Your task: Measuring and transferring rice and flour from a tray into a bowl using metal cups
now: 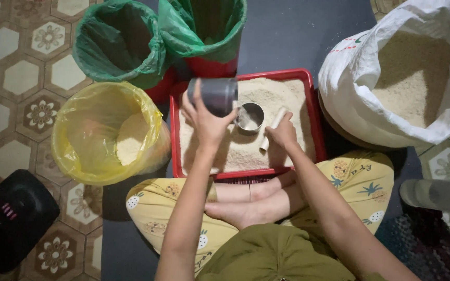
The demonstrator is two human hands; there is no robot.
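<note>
Measuring is under way. The left hand [204,117] is clamped on a steel can [213,95], tipped sideways over a small metal cup [250,117] set in the red tray [311,112] of pale grain. The right hand [283,132] is closed on a short white stick [273,128] beside the cup. The yellow bag [87,136] holds only a small heap; the sack [391,83] remains well filled.

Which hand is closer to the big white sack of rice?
The right hand. It holds a pale scoop handle in the red tray, on the side beside the white sack. The left hand tips a metal cup farther away, toward the yellow bag.
</note>
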